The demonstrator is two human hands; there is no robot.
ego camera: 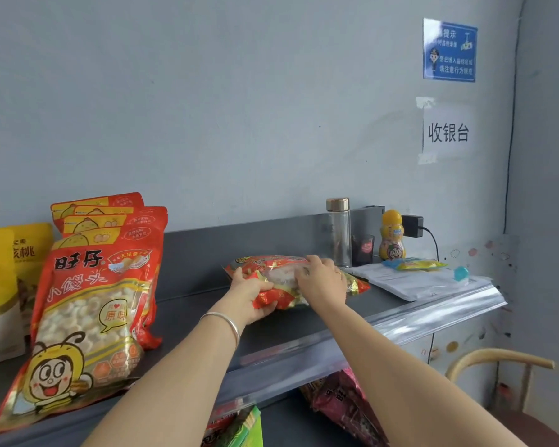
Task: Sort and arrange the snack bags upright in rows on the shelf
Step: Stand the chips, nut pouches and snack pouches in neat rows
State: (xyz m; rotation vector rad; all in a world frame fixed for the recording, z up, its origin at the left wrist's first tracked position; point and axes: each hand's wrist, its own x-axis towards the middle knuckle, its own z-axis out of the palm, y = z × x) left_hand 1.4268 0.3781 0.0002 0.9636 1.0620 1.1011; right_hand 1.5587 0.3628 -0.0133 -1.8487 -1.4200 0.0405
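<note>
Both forearms (181, 359) stretch over the shelf (207, 269) to a red-and-gold snack bag (271, 262) lying flat mid-shelf, well right of the upright red bun-snack bags (91, 301). Its slack, slippery film could sag and topple when stood up, or swing into the glass bottle (339, 232) just behind. The left hand (250, 290) grips the near-left corner, thumb on top; the right hand (323, 279) curls over the top, fingertips pinching the film.

The yellow bags (0, 279) are cut off at the left edge. The left hand (250, 291) and right hand (323, 279) cover the middle of the red snack bag (357, 284). At bottom centre, the lower bags (342, 411) are partly hidden under the shelf lip (304, 350).
</note>
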